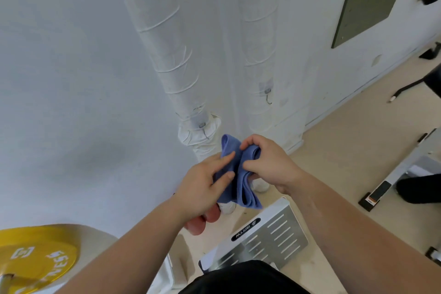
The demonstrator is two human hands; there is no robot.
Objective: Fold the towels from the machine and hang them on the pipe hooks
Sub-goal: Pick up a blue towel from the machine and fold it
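Note:
A blue towel hangs bunched in folds between my two hands, just in front of the wrapped white pipes. My right hand pinches its upper folds between thumb and curled fingers. My left hand lies against the towel's left side with the fingers stretched out over the cloth. The left pipe carries a small metal hook near its lower joint. On the right pipe a second hook hangs free. Both hooks are bare.
A yellow weight plate sits at the lower left. A slotted metal machine footplate stands below my hands, with red dumbbell ends beside it. White shoes show under the towel. Black gear and a cable lie at right.

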